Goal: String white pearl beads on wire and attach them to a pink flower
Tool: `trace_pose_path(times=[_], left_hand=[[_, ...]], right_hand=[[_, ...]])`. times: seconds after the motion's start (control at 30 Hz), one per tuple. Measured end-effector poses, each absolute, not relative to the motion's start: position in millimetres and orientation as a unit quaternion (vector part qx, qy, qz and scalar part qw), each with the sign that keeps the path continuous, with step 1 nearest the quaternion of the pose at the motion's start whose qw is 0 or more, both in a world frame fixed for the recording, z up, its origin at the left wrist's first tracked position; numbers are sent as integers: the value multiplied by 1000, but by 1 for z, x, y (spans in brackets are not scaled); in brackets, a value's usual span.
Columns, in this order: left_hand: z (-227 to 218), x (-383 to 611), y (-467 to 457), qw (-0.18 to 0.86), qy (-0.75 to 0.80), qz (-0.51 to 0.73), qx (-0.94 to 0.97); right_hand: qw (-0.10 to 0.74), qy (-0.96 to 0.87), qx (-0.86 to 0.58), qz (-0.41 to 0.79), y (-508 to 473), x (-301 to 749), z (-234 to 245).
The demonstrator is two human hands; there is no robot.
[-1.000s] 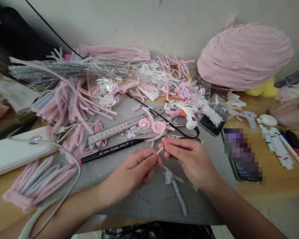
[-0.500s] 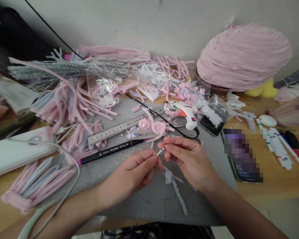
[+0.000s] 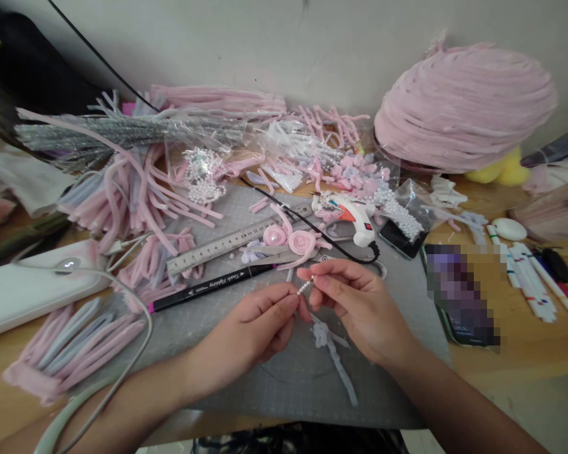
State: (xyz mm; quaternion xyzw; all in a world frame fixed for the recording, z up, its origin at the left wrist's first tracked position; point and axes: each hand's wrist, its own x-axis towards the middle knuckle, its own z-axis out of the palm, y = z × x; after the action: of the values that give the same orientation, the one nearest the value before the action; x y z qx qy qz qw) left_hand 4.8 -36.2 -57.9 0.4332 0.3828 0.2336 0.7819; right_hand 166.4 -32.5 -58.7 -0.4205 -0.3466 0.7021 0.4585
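Over the grey cutting mat (image 3: 265, 378), my left hand (image 3: 258, 325) and my right hand (image 3: 355, 302) both pinch a short string of small white pearl beads (image 3: 305, 287), one hand at each end. Just below the hands lies a pale lilac pipe-cleaner piece (image 3: 334, 356) on the mat. Beyond the hands sit pink rolled pipe-cleaner roses (image 3: 291, 239), a black marker (image 3: 208, 285), a steel ruler (image 3: 227, 243) and a white hot glue gun (image 3: 355, 217) with its black cord.
Pink and grey pipe cleaners (image 3: 132, 202) crowd the left, with a white case (image 3: 23, 290) and a grey cable. A big pink bundle (image 3: 459, 107) stands at the back right. A phone (image 3: 459, 296), bags of pearls (image 3: 400, 211) and pens (image 3: 530, 277) lie right.
My right hand has shifted slightly left and up with the bead string; my left hand stays put. Nothing else has moved.
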Motion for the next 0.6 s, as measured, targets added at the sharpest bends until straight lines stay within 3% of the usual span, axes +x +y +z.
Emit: trace_pose_path(times=[0.6], left_hand=[[-55,6,-35,774,403,222,435]], right_hand=[[451,-420,-443,651,-33,168,-57]])
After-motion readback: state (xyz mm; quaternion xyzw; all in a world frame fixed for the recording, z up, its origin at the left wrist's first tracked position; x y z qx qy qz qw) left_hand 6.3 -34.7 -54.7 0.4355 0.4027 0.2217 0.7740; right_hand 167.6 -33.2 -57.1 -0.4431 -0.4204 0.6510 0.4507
